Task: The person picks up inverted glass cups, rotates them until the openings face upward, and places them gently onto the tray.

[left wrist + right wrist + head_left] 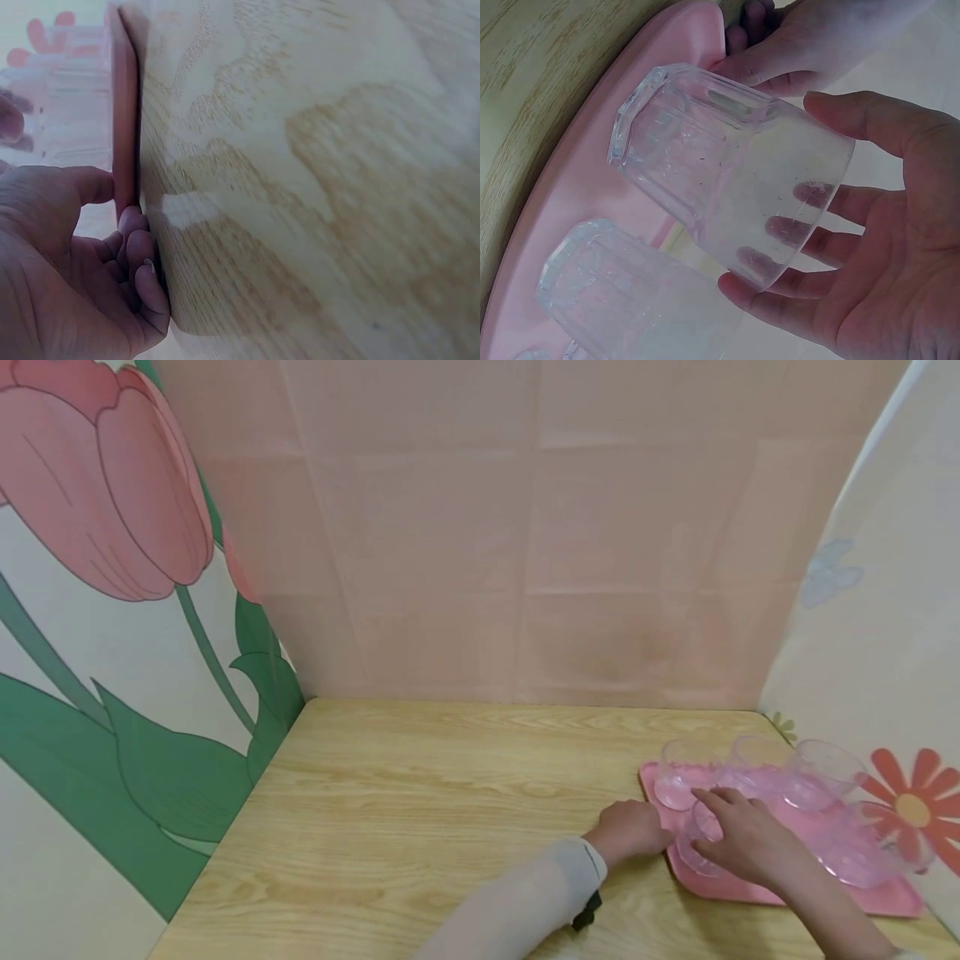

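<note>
A pink tray (738, 890) lies at the right of the wooden table, bearing several clear plastic cups. My left hand (628, 828) grips the tray's left edge. In the left wrist view its thumb presses the tray rim (126, 142), and the other fingers curl in at the underside by the tabletop. My right hand (885, 217) holds a clear faceted cup (697, 150) near its wide rim, thumb on one side and fingertips on the other. That cup stands over the tray's near left part, and another clear cup (622, 285) is beside it.
Along the tray's back are more clear cups (823, 777), with further ones (862, 856) at its right. A floral wall sheet (911, 810) comes close to the tray's right side. Behind the table (420, 793) hangs a plain pinkish sheet (450, 568).
</note>
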A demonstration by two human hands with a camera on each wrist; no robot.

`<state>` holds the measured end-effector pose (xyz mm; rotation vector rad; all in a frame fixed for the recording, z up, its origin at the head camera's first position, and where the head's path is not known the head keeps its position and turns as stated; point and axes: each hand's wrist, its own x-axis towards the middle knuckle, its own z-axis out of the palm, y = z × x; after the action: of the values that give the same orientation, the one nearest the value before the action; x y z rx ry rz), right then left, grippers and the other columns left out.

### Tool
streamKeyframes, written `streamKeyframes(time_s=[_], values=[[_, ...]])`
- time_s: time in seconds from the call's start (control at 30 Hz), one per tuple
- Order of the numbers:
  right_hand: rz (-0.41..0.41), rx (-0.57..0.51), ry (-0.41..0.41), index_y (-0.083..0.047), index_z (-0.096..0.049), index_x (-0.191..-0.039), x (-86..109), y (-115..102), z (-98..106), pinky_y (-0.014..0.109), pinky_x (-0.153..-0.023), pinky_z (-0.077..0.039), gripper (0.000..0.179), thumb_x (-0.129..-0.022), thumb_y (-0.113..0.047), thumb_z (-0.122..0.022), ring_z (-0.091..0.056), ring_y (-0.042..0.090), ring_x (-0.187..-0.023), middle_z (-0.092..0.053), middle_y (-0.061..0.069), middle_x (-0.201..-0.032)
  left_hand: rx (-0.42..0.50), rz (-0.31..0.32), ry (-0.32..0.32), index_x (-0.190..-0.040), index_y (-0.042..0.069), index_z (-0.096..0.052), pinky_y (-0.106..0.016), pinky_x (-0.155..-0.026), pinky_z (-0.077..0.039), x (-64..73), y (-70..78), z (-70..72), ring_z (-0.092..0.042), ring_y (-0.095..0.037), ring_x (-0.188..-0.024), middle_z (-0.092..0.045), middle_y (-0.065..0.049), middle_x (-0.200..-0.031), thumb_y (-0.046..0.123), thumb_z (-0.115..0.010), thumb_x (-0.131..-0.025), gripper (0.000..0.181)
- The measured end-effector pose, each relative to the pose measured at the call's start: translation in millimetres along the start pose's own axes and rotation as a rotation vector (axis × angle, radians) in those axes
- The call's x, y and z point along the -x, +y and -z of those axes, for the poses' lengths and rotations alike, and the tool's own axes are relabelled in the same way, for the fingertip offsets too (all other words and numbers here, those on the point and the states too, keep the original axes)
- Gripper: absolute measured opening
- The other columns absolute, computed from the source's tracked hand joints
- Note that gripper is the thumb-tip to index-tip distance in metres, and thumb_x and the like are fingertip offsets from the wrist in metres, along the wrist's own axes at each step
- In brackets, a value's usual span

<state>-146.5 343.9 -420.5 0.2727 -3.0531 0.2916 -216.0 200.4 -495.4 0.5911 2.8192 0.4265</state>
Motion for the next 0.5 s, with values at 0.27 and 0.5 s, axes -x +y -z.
streamKeyframes(time_s=[0.27,0.5], values=[[0.003,-0.004,-0.005,0.006,-0.052,-0.139,-1.6,-0.3,-1.5,0.075,-0.082,-0.044,0.074,-0.082,-0.031,-0.08,-0.048,0.067,-0.109,-0.049,0.041,-0.132,-0.002,0.002,-0.008,-0.069,0.021,-0.064,-0.03,-0.074,-0.049,0.3,-0.7,-1.6,-0.062,-0.009,-0.08,-0.067,0.011,-0.082,0.053,-0.057,-0.096,0.043],[-0.008,-0.017,-0.006,0.006,-0.051,-0.14,-1.3,1.6,-4.3,0.075,-0.085,-0.043,0.073,-0.083,-0.03,-0.078,-0.046,0.067,-0.113,-0.047,0.04,-0.134,-0.012,-0.014,0.003,-0.067,0.021,-0.062,-0.029,-0.071,-0.048,0.9,-1.1,-1.0,-0.058,-0.01,-0.072,-0.063,0.009,-0.076,0.053,-0.056,-0.097,0.044]])
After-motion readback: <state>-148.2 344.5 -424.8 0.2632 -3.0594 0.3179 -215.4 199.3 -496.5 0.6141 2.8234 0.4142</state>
